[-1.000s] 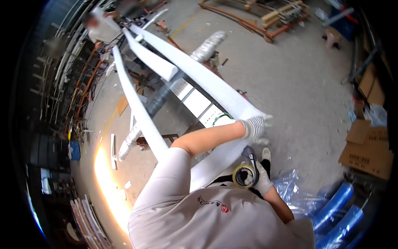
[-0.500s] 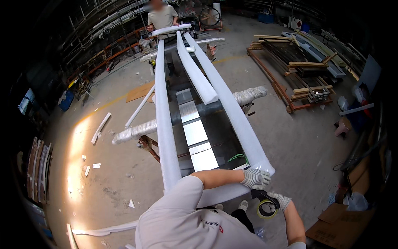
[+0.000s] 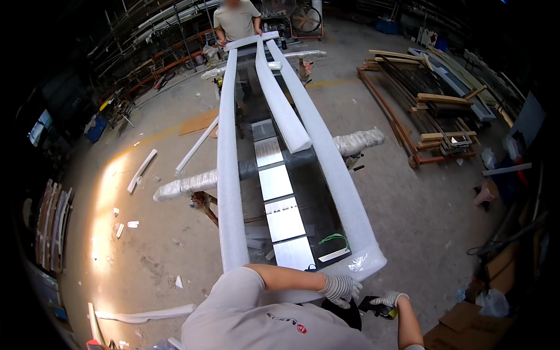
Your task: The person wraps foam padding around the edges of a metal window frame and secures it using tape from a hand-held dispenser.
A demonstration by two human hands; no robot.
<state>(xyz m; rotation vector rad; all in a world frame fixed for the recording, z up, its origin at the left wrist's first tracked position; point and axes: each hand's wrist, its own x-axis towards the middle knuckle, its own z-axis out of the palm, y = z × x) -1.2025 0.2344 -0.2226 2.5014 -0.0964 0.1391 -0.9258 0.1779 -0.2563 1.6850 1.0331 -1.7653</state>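
While your gloved left hand [image 3: 340, 287] presses flat on the foam-wrapped near end [image 3: 356, 265] at lower centre and your right hand [image 3: 388, 301] clamps a dark tool [image 3: 373, 305], treat this long panel [image 3: 280, 192] as heavy, stiff, edge-fragile; grip padded rails.

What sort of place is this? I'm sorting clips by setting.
Likely a metal workshop or warehouse: long foam-wrapped panels on trestles, racks of metal lengths along the wall, stacked timber on bare concrete.

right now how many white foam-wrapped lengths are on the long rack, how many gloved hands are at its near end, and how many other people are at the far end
white foam-wrapped lengths on the long rack: 3
gloved hands, the left hand and the right hand: 2
other person at the far end: 1
total: 6
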